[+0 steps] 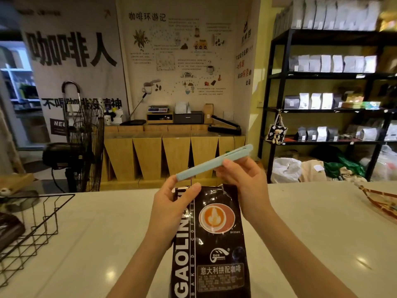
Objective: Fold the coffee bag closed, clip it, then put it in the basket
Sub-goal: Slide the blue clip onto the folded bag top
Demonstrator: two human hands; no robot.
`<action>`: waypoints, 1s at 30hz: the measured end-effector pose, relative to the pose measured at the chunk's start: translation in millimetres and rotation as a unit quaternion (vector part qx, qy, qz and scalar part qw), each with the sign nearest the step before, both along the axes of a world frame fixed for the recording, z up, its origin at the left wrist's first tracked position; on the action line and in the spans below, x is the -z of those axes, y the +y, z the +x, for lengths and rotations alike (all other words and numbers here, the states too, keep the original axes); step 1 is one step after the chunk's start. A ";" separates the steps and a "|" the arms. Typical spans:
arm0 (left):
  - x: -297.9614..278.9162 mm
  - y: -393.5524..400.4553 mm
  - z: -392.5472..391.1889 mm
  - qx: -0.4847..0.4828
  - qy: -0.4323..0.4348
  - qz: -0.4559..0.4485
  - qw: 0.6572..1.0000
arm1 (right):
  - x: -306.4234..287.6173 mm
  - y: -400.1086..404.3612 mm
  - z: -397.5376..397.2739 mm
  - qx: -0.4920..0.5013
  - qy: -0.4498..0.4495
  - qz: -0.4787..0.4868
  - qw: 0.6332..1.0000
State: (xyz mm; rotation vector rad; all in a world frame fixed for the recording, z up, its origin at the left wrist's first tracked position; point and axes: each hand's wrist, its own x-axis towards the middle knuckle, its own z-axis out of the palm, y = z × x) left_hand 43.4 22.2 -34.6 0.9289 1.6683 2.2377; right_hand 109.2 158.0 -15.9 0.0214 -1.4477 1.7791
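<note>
A dark brown coffee bag [214,239] with a latte picture lies flat on the white counter [311,233], its top pointing away from me. Above the bag's top edge I hold a long pale blue bag clip [211,163], tilted up to the right. My left hand [171,203] pinches the clip's lower left end and also rests on the bag's top left corner. My right hand [240,175] grips the clip near its middle from the right. A black wire basket [45,214] stands at the counter's left edge with a dark bag inside.
A patterned red-edged cloth or tray [380,201] lies at the counter's right. Beyond the counter are a wooden cabinet [171,151], a standing fan [86,147] and black shelves [333,108] with white and grey bags.
</note>
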 end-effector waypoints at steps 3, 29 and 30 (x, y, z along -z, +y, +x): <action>0.3 0.9 1.9 -0.017 0.014 0.009 1.000 | 5.4 -0.4 2.5 -0.003 -0.023 0.026 0.999; -7.2 -15.2 -16.1 -0.050 -0.058 0.005 0.997 | 29.9 -13.6 26.2 0.009 -0.105 0.035 0.994; -7.5 -17.8 -19.0 -0.046 -0.062 0.006 0.997 | 28.7 -14.4 26.7 0.009 -0.105 0.034 0.994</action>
